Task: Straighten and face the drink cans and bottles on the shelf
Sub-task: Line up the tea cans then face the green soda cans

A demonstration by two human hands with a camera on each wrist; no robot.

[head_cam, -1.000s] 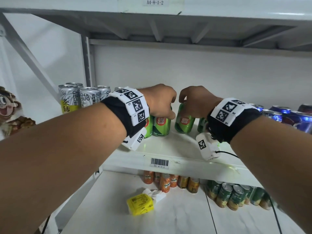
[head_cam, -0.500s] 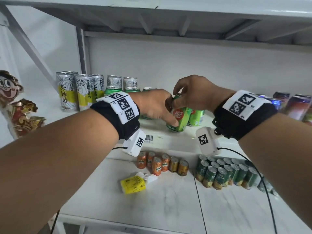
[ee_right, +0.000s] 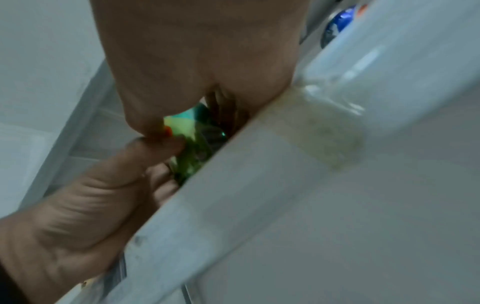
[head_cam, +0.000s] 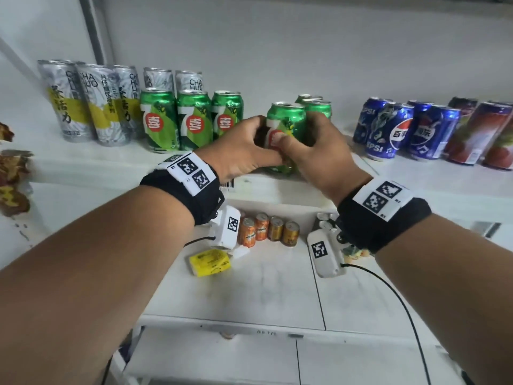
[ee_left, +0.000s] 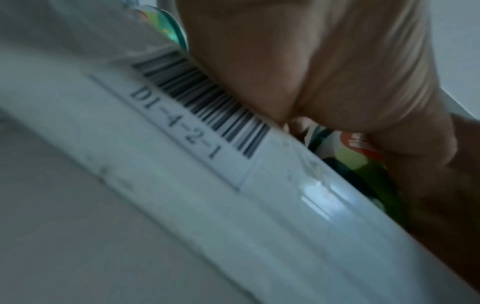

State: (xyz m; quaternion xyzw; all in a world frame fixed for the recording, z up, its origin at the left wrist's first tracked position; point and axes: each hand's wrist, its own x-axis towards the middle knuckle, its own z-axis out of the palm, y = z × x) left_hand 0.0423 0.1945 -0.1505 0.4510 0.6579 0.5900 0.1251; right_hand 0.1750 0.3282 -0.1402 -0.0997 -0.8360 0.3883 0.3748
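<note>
A green soda can (head_cam: 286,126) with a red round logo stands near the front edge of the white shelf (head_cam: 416,176). My left hand (head_cam: 244,151) grips its left side and my right hand (head_cam: 319,145) grips its right side, thumbs on the front. Three matching green cans (head_cam: 191,120) stand in a row to the left, logos facing out. More green cans (head_cam: 316,105) stand behind the held one. In the right wrist view the green can (ee_right: 192,142) shows between the thumb and fingers; in the left wrist view only a strip of the can (ee_left: 345,152) shows.
Tall silver-and-yellow cans (head_cam: 83,104) fill the shelf's left end; blue cola cans (head_cam: 399,132) and red cans (head_cam: 477,134) stand at the right. On the lower shelf are small orange cans (head_cam: 266,229) and a yellow packet (head_cam: 211,262). A barcode label (ee_left: 197,105) marks the shelf edge.
The view has dropped and moved closer. The green can was tilted in my hands half a second ago; now it stands upright at the shelf front with both hands around it.
</note>
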